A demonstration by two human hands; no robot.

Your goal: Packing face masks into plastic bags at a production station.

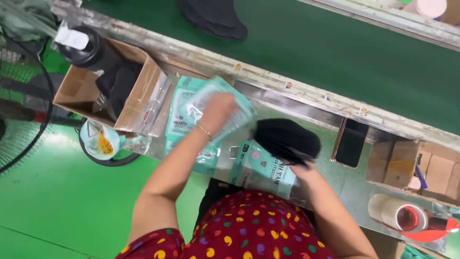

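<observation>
Masks (287,140), a black stack, sit clasped in my right hand (301,165) above the steel table (335,175), just over a teal pouch (263,170) lying flat. My left hand (218,108) grasps another pouch (225,110), lifted and tilted; it's blurred, so its opening is probably toward me. More pouches lie beneath it. A cardboard box (76,88) stands left, a tape roll (400,216) right, and a phone (351,142) rests near the green belt (335,52).

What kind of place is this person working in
Most likely a factory packing line. A long green conveyor belt runs past a metal worktable, the right hand holds a stack of black face masks, and teal printed pouches lie ready.
</observation>
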